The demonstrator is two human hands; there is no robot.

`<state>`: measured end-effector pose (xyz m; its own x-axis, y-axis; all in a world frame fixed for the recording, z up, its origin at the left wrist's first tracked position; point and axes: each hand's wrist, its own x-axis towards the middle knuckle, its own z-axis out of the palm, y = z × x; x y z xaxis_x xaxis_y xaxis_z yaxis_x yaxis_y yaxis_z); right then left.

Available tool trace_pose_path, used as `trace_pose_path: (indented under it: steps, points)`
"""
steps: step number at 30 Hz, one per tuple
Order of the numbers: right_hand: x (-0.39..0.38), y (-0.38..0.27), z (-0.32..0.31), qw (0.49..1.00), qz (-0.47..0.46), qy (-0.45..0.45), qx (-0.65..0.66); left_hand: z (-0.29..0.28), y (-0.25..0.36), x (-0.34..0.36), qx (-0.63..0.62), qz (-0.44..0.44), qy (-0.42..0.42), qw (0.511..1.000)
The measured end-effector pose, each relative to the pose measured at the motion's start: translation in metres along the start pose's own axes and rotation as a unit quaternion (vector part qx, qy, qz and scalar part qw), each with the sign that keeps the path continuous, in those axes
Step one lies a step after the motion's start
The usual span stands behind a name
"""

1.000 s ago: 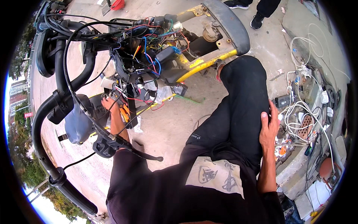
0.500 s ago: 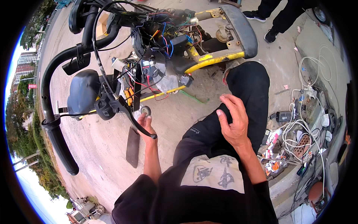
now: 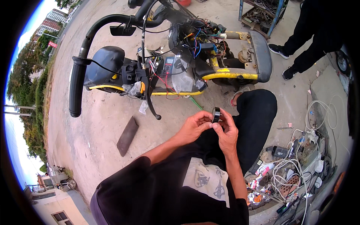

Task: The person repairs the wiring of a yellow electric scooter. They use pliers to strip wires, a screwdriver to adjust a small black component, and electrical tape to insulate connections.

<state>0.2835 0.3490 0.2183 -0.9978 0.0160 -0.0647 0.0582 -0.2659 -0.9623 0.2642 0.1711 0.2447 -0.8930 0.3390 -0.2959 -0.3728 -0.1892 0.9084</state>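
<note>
Brought across from near the brake lever [image 3: 149, 101], one glossy black tape roll [image 3: 216, 115] stands upright between my left hand [image 3: 195, 126] and right hand [image 3: 227, 132], both pinching it narrowly before soft black trousers [image 3: 258, 116], one flat oblong slab [image 3: 127, 136] lying on gritty ground [image 3: 97, 120].

Pale ground [image 3: 97, 146] lies in daylight. Far left: green trees [image 3: 26, 84] and high-rise buildings [image 3: 48, 25]. Left: a low building [image 3: 48, 208]. Far right: a blue-framed rack [image 3: 240, 10].
</note>
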Motion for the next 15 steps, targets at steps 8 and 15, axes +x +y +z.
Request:
trace_pose_path:
  steps: [8,15]
  points:
    - [0.004,0.002,-0.003,0.996,-0.068,0.050,-0.016,0.012,0.012,0.003,0.204,0.077,0.025,0.976]
    - [0.005,0.003,-0.004,0.993,-0.094,0.056,-0.039,0.013,0.014,0.011,0.058,0.090,0.029,0.994]
